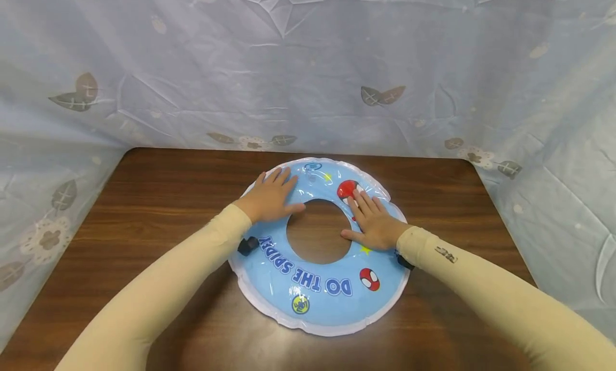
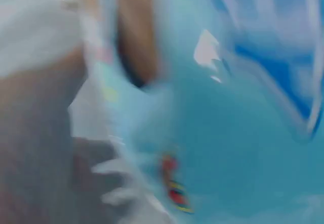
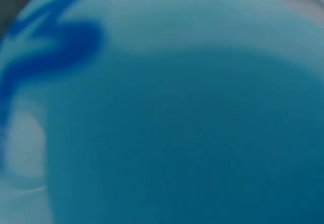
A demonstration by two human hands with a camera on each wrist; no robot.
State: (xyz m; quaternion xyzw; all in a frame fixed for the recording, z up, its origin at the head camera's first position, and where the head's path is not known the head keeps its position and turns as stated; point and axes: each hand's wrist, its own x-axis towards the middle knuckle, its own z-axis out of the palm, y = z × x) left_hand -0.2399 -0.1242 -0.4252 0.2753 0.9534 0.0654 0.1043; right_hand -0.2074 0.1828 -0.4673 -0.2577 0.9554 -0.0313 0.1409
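A light blue inflatable swim ring [image 1: 332, 307] lies flat on the table, with a white rim, red masks, yellow stars and the words "DO THE SPIDEY". My left hand [image 1: 270, 198] rests on its upper left part, fingers spread and the thumb reaching over the centre hole. On the right part lies my right hand [image 1: 372, 221], its fingers straight and apart, fingertips at a red mask print. Blurred blue vinyl of the swim ring [image 2: 243, 158] fills much of the left wrist view. Only the close swim ring [image 3: 177, 133] shows in the right wrist view, without fingers.
The dark brown wooden table [image 1: 159, 210] has rounded far corners. A pale patterned curtain [image 1: 308, 82] hangs behind it and along both sides. Bare tabletop shows left and right of the ring.
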